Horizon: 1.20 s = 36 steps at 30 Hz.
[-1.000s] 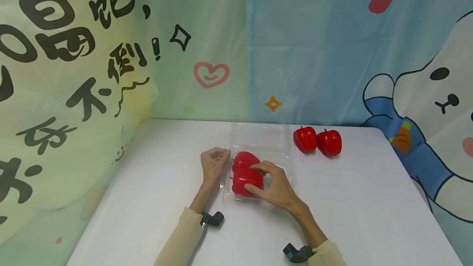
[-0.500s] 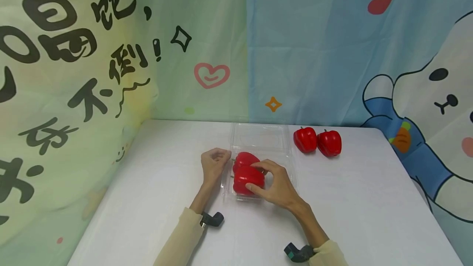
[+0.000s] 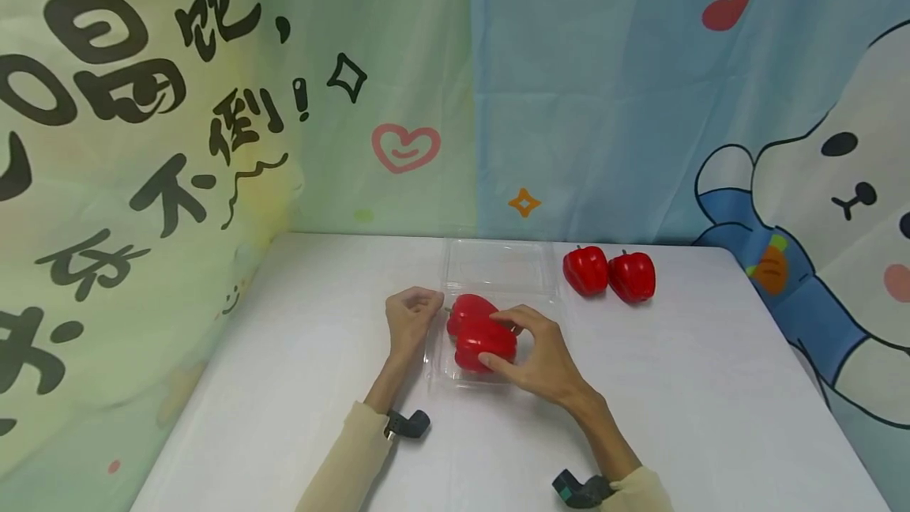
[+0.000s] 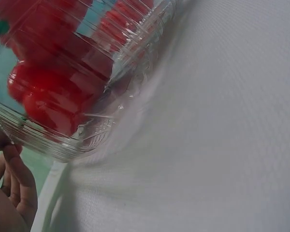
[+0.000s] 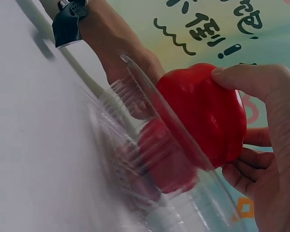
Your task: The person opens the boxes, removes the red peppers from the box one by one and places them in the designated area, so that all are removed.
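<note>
In the head view, my right hand (image 3: 536, 358) grips a red bell pepper (image 3: 486, 344) between thumb and fingers, over the near part of a clear plastic box (image 3: 462, 380). From the right wrist view, this bell pepper (image 5: 203, 111) shows above the box rim, partly behind the clear wall. Another red bell pepper (image 3: 469, 309) lies inside the box, its stem to the left. My left hand (image 3: 412, 321) pinches the left rim of the box. Through the box's side (image 4: 53, 145), red peppers show in the left wrist view.
The box's clear lid (image 3: 501, 263) lies folded back on the far side. Two more red bell peppers (image 3: 586, 271) sit side by side on the white table (image 3: 682, 401), right of the lid. A printed cloth (image 3: 569, 85) hangs behind.
My right hand has shifted a little to the right with its bell pepper, which now sits slightly higher in the view. My left hand has stayed at the box rim.
</note>
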Each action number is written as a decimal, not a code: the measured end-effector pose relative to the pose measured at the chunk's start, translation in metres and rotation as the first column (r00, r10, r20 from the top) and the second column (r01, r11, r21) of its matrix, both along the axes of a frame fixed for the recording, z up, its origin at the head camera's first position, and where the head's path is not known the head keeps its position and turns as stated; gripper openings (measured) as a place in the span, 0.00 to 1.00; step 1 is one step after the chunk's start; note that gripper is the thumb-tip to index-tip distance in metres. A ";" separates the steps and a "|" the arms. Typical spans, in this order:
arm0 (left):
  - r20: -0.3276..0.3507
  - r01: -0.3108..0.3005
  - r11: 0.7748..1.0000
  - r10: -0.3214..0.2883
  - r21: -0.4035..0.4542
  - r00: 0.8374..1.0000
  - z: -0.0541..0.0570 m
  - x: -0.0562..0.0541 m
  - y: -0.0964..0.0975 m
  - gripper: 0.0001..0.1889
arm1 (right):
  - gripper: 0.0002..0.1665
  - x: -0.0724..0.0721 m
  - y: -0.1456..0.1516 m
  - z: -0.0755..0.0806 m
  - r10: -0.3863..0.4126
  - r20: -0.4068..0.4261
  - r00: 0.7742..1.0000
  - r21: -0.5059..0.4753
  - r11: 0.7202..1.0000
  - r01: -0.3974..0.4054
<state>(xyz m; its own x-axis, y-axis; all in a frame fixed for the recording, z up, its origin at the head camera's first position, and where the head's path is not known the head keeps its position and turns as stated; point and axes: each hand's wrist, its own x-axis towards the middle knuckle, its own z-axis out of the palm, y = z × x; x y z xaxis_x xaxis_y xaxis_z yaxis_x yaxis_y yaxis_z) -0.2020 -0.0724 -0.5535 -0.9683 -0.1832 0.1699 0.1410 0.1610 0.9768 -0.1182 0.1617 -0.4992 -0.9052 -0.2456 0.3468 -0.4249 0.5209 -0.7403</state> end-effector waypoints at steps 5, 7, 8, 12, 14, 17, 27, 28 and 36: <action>-0.010 -0.010 1.000 0.010 0.014 1.000 0.001 0.001 -0.001 0.06 | 0.40 0.002 0.005 0.006 -0.019 -0.011 1.000 -0.013 1.000 0.018; -0.009 -0.012 1.000 0.012 0.018 1.000 0.001 0.001 -0.001 0.06 | 0.40 0.003 0.007 0.008 -0.026 -0.016 1.000 -0.018 0.999 0.026; -0.007 -0.012 1.000 0.012 0.017 1.000 0.002 0.001 -0.001 0.06 | 0.39 0.003 0.008 0.008 -0.030 -0.018 0.999 -0.019 0.999 0.030; -0.003 -0.009 1.000 0.009 0.001 1.000 0.002 0.002 0.000 0.07 | 0.38 0.004 0.013 0.007 -0.044 -0.031 0.999 -0.018 0.999 0.044; -0.003 -0.009 1.000 0.009 -0.014 1.000 0.002 0.002 0.001 0.07 | 0.37 0.005 0.016 0.007 -0.055 -0.034 0.998 -0.018 0.998 0.054; 0.002 -0.012 1.000 0.012 -0.025 1.000 0.001 0.001 0.002 0.07 | 0.38 0.005 0.022 0.009 -0.078 -0.037 0.996 -0.024 0.997 0.077; 0.025 -0.014 0.999 0.014 -0.029 1.000 0.000 0.001 0.004 0.07 | 0.40 0.005 0.037 0.012 -0.158 -0.066 0.985 -0.017 0.987 0.157; 0.029 -0.014 0.999 0.014 -0.030 0.999 0.000 0.001 0.004 0.07 | 0.40 0.005 0.038 0.012 -0.169 -0.067 0.983 -0.020 0.986 0.168; 0.015 -0.018 0.999 0.019 -0.028 1.000 0.002 0.002 0.003 0.07 | 0.44 0.005 0.043 0.008 -0.244 -0.093 0.965 -0.049 0.970 0.240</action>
<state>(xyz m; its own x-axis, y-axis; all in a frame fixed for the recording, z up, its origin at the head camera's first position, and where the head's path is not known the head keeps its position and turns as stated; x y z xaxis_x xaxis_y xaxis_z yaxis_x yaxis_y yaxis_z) -0.1999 -0.0696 -0.5515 -0.9672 -0.1966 0.1607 0.1232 0.1902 0.9740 -0.1136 0.2045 -0.4913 -0.8976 -0.0091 0.4408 -0.3606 0.5903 -0.7222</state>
